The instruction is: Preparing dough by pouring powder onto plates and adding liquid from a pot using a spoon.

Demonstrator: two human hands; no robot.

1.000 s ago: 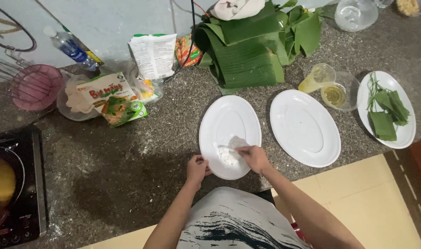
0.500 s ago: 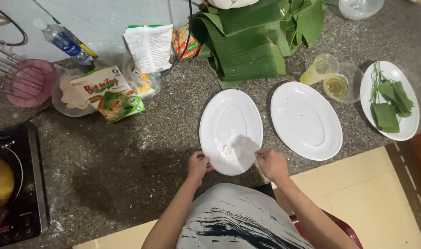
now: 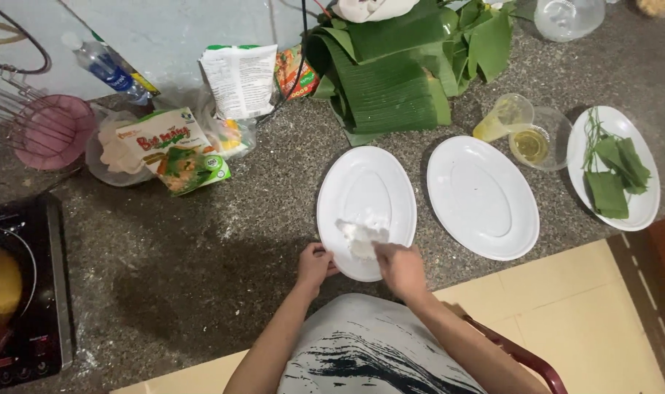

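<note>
A white oval plate (image 3: 367,191) lies on the speckled stone counter right in front of me. My left hand (image 3: 314,264) grips its near left rim. My right hand (image 3: 400,267) rests on the near edge of the plate, fingers closed on a crumpled white wipe or tissue (image 3: 359,236) pressed to the plate's surface. A second white oval plate (image 3: 483,197) lies bare just to the right.
A stack of green banana leaves (image 3: 391,73) sits at the back. A third plate with folded leaf pieces (image 3: 615,169), a small glass bowl of oil (image 3: 531,144) and a plastic cup are right. Food packets (image 3: 179,149), a pink strainer (image 3: 52,130) and a cooktop (image 3: 19,292) are left.
My right hand moved with the white wipe from the plate's middle down to its near edge and now presses it there. My left hand stayed on the rim.
</note>
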